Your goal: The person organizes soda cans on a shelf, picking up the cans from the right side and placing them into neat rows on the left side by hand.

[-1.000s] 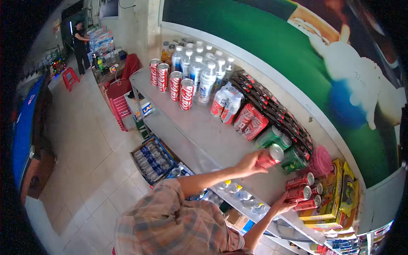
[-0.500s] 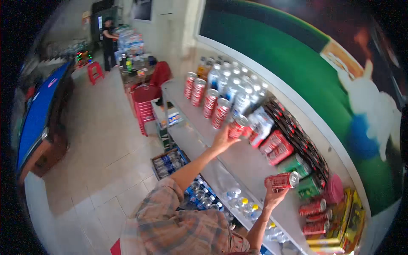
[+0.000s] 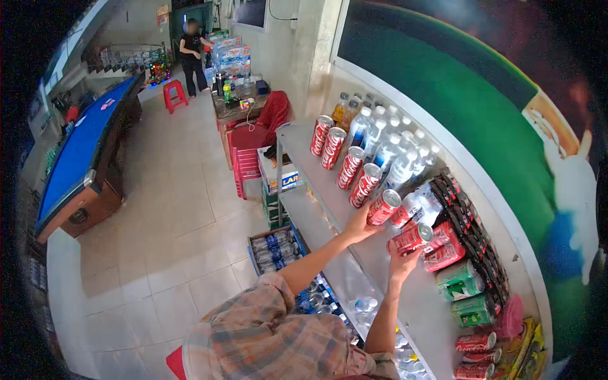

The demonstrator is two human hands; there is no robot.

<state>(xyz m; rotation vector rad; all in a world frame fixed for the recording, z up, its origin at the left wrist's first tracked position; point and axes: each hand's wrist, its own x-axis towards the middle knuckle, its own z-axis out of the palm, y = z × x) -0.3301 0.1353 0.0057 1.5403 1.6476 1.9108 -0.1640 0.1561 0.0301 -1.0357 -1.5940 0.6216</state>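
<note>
My left hand point(image 3: 361, 229) is wrapped around a red Coca-Cola can point(image 3: 384, 208) at the near end of a row of standing cans on the shelf point(image 3: 354, 218). My right hand point(image 3: 404, 261) grips a second red can point(image 3: 410, 238), tilted with its top toward the right, close beside the first. In the row stand several upright Coca-Cola cans point(image 3: 350, 168). Behind them are clear water bottles point(image 3: 396, 155). Just past my right hand lie wrapped red cans point(image 3: 445, 248).
Green cans point(image 3: 460, 280) and more red cans point(image 3: 475, 342) lie farther right, before a stack of dark packets point(image 3: 465, 221). Bottles fill a crate point(image 3: 275, 250) below. A blue pool table point(image 3: 88, 145), a red stool point(image 3: 175, 96) and a person point(image 3: 192, 57) are farther back.
My right hand has brought its can leftward, beside the can in my left hand. My left hand stays on its can at the row's end. The whole view has shifted.
</note>
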